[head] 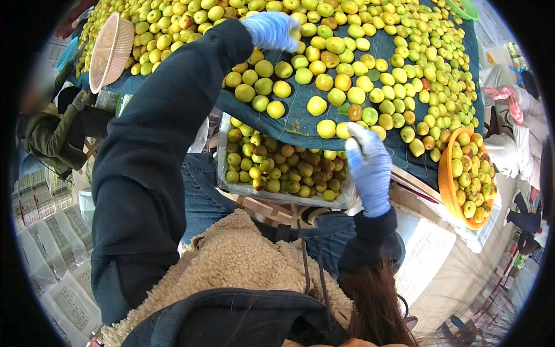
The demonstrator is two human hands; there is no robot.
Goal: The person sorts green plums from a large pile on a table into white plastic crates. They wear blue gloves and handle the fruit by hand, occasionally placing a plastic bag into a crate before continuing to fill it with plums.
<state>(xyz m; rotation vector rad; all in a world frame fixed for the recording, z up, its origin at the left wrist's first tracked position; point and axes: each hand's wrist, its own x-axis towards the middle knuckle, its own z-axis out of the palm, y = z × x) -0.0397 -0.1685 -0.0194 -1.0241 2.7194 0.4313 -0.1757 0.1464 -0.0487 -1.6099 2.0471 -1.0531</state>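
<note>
Many green-yellow jujube-like fruits [316, 106], some with brown patches, lie on a table covered in dark green cloth [299, 123]. My left hand [273, 31], in a blue and white glove, reaches over the fruit at the top; its fingertips are blurred against a fruit, and a hold cannot be told. My right hand [368, 169], gloved alike, is at the table's near edge, its fingertips beside a yellow fruit [343, 130]; its grip is unclear. Below the edge, between the two arms, a plastic-lined crate [222, 152] holds many fruits, several of them browned.
An orange basket [446, 178] of browned fruits stands at the table's right corner. A pink basket [100, 56] tilts at the left. A green basket [466, 11] is at top right. Another person [52, 134] sits at left, near stacked crates [65, 299].
</note>
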